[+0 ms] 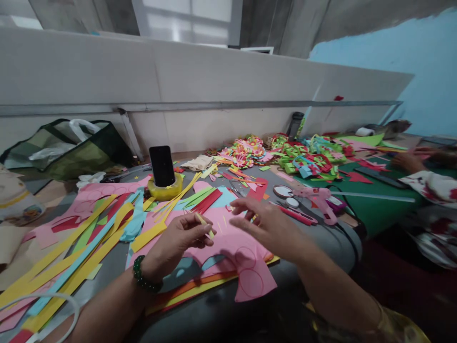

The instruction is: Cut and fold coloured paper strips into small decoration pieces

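Note:
My left hand, with a green bead bracelet at the wrist, pinches a thin pale yellow strip between thumb and fingers. Across from it, my right hand hovers with its fingers apart, and I see nothing held in it. Beneath both hands lies a pink sheet with a few narrow yellow slivers on it. Circles are drawn on a cut pink piece that hangs over the front edge. Red strips lie just beyond my left hand.
A phone stands in a yellow tape roll. Long coloured strips spread leftward. To the right lie a pink glue gun and red-handled scissors. Colourful paper-like pieces heap at the back. Another person's hand is at far right.

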{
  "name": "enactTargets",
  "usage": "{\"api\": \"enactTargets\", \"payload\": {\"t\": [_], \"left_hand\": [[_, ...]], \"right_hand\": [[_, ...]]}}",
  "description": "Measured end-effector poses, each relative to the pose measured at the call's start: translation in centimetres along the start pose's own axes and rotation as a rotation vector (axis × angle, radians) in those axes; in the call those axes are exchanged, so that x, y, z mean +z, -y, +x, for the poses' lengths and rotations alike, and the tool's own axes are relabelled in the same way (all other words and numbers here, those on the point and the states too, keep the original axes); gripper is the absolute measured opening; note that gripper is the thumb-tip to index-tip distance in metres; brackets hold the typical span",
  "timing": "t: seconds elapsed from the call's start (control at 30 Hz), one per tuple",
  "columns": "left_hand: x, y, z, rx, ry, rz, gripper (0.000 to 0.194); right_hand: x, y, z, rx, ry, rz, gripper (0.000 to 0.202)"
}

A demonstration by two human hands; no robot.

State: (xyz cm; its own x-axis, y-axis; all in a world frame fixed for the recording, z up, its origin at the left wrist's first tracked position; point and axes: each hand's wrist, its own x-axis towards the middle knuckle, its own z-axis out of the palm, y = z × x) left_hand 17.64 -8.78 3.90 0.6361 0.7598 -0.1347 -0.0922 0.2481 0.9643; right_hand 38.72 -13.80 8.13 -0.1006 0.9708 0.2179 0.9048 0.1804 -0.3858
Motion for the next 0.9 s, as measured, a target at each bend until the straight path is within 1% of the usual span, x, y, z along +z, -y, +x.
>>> {"api": "enactTargets", "payload": {"t": [0.07,0.13,0.2,0.27,0.3,0.4,0.5,0.53,0.6,0.67,0.73,0.77,0.83,0.9], "left_hand": [[0.0,0.1,0.1,0.064,-0.075,0.017,0.020],[0.0,0.2,0.2,0.095,-0.115,0.034,0.021],[0.1,0.2,0.1,0.096,-0.123,0.021,0.022],[0.2,0.1,0.1,0.065,-0.113,-0.041,0.026],[0.2,0.1,0.0,0.047,-0.111,-0.079,0.029],[0.1,-0.1,0.1,0.019,-0.109,-0.131,0.031],[0.0,-0.1,0.2,0.046,-0.100,-0.065,0.023],[-0.1,-0.1,0.3,0.071,-0.103,-0.031,0.023],[0.0,0.0,0.3,0.166,-0.150,0.073,0.021],[0.3,0.1,0.1,0.311,-0.230,0.224,0.015],[0.7,0.2,-0.3,0.457,-0.289,0.372,0.009],[0.9,0.2,-0.5,0.508,-0.303,0.421,0.007],[1.2,0.2,-0.7,0.548,-0.317,0.456,0.006],[1.1,0.4,-0.7,0.521,-0.342,0.402,0.006]], "right_hand": [[0.9,1.5,-0.6,-0.032,0.021,0.251,0.041],[2.1,2.7,-0.6,-0.052,0.048,0.425,0.043],[3.2,3.2,-0.1,-0.054,0.038,0.542,0.034],[3.8,3.3,0.4,-0.033,0.030,0.629,0.024],[3.8,3.1,0.6,-0.016,0.037,0.659,0.023],[3.6,2.7,0.9,0.016,0.097,0.738,0.025],[3.5,2.4,0.9,-0.009,0.165,0.836,0.028],[3.6,2.3,0.9,-0.017,0.182,0.876,0.029],[3.9,2.3,1.0,-0.005,0.204,0.964,0.031],[4.2,2.2,1.1,0.038,0.232,1.037,0.034],[4.6,2.2,1.2,0.055,0.303,1.081,0.036],[4.8,2.1,1.2,0.047,0.345,1.100,0.037],[5.2,2.0,1.2,0.032,0.401,1.144,0.037],[5.4,1.7,1.2,0.048,0.397,1.185,0.036]]}}
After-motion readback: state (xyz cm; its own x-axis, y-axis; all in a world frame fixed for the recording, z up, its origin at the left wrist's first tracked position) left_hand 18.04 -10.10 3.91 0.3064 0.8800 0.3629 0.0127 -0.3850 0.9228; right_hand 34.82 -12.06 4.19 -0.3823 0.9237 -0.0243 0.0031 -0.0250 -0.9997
